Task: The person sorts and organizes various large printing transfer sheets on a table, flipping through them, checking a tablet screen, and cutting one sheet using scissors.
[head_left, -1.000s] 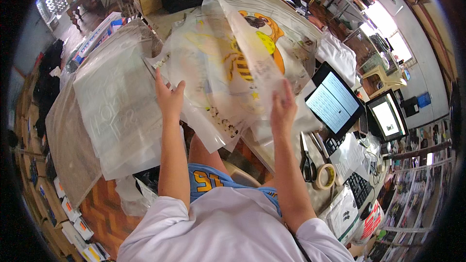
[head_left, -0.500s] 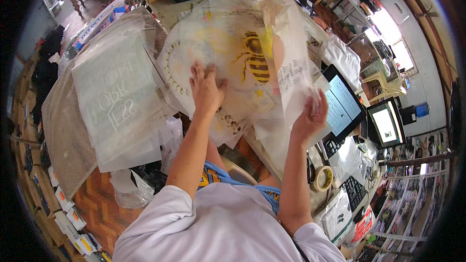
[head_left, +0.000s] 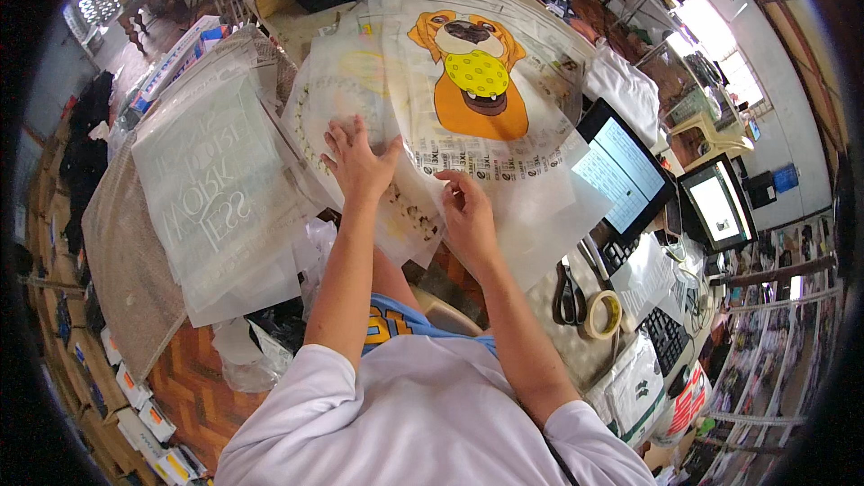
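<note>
The translucent film sheet printed with an orange dog and a yellow ball (head_left: 472,72) now lies on top of the stack; half a second ago a bee print showed there. The left hand (head_left: 357,162) presses flat, fingers spread, on the paler sheets beside it. The right hand (head_left: 465,207) pinches the dog sheet's near edge — fingers curled together on it. Scissors (head_left: 567,292) and a tape roll (head_left: 601,315) lie right of the fingers.

Scissors (head_left: 568,292) lie just beside a tape roll (head_left: 603,314), below two lit screens (head_left: 623,171)
</note>
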`<state>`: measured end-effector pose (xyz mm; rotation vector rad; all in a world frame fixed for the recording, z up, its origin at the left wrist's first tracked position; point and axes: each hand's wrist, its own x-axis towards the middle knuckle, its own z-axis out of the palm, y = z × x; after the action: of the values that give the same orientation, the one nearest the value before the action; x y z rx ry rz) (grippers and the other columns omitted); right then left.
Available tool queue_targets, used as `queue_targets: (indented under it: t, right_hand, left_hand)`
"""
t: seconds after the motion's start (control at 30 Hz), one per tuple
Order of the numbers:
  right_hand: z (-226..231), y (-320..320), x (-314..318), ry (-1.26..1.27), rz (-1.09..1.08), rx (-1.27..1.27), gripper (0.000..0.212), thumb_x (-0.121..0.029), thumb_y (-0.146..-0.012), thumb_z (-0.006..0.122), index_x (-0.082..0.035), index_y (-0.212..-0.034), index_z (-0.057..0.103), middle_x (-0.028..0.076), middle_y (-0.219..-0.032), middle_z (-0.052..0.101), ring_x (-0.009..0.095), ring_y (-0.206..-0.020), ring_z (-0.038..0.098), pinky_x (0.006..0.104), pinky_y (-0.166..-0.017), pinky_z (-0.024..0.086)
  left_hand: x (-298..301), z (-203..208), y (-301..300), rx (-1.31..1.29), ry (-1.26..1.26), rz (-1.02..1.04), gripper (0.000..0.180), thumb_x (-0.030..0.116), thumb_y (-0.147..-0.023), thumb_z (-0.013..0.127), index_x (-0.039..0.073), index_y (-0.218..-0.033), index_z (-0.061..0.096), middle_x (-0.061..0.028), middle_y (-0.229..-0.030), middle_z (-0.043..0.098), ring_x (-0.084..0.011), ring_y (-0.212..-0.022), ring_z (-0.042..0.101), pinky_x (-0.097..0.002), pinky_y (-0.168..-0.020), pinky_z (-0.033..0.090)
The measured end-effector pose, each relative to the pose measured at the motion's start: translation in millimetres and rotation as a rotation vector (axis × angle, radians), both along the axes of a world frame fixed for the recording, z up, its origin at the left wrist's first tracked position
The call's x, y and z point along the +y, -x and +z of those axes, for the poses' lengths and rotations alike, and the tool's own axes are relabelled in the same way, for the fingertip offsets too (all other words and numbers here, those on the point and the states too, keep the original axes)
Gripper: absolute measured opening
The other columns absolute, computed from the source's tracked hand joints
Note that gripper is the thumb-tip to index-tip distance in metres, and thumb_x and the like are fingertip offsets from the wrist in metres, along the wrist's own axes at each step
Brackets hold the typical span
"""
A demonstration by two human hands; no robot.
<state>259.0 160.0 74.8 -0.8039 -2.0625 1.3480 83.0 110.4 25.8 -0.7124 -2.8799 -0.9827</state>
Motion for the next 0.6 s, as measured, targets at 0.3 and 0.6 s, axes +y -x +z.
queue_targets:
  t: [0.3,0.6]
  right_hand:
    - [-14,-21,23,0.215,-0.065,0.314,0.014,-0.001,-0.09,0.053,-0.004,-0.103,0.058,-0.005,-0.076,0.046,0.005,-0.069,0.041,0.019,-0.061,0.035]
    - [16,-6,-2,-0.522,-0.052,0.046,0.049,-0.01,-0.082,0.067,-0.004,-0.126,0.046,0.018,-0.117,0.055,0.03,-0.104,0.055,0.0363,-0.088,0.044]
  left_hand:
    - [15,-2,10,0.117,-0.269,-0.074,0.068,0.033,-0.082,0.061,0.003,-0.139,0.038,-0.025,-0.139,0.038,-0.0344,-0.13,0.036,-0.048,-0.106,0.028]
    - [28,28,-25,-0.542,-0.789,-0.417,0.064,0.006,-0.083,0.051,-0.003,-0.142,0.027,-0.019,-0.121,0.058,-0.0145,-0.1,0.058,-0.0279,-0.079,0.048]
